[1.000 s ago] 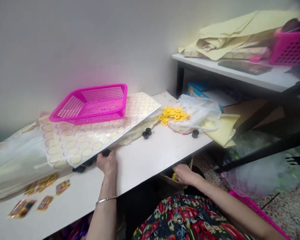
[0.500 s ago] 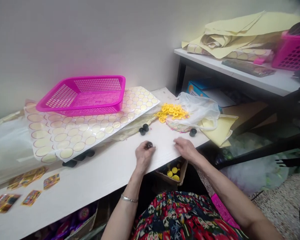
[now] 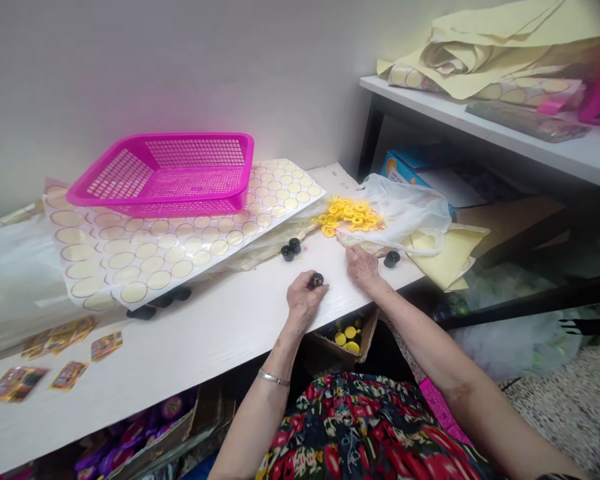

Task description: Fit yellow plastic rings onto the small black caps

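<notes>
My left hand is closed around a small round black cup, its open top facing up; something small and light shows inside. My right hand is at the edge of a pile of tiny colourful beads, fingers curled together and pointing down; what they pinch, if anything, is hidden. Behind the beads lies a heap of yellow plastic rings. Two more black cups stand together beyond my left hand, and another black cup stands right of my right hand.
A pink basket rests on sheets of round stickers at the left. Shiny cards lie at the table's left end. A clear plastic bag sits behind the beads. Below the table edge is a box of yellow-and-black pieces.
My right hand has reached forward to the edge of the beads. My left hand still holds the black cup, now turned more upward. The view has shifted slightly.
</notes>
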Action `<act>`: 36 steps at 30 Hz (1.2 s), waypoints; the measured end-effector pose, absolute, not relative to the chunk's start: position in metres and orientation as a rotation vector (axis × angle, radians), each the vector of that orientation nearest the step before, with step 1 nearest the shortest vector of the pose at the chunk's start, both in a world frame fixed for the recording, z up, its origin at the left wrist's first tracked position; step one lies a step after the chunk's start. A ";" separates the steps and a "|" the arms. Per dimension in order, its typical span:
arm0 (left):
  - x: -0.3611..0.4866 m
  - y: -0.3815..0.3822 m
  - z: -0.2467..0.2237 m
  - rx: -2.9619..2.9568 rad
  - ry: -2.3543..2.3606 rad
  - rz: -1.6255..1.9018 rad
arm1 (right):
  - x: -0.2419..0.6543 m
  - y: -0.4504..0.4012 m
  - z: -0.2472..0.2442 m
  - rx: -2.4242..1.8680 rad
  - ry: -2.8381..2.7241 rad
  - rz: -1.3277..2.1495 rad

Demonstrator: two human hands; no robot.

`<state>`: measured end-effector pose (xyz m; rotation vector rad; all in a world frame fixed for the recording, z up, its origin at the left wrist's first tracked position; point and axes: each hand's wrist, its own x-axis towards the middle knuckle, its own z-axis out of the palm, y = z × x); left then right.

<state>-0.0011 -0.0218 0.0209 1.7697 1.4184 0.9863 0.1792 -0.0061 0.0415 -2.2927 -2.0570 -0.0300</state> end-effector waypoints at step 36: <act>0.000 -0.019 0.019 1.753 1.400 0.982 | 0.172 -0.002 0.066 -2.236 -1.752 0.571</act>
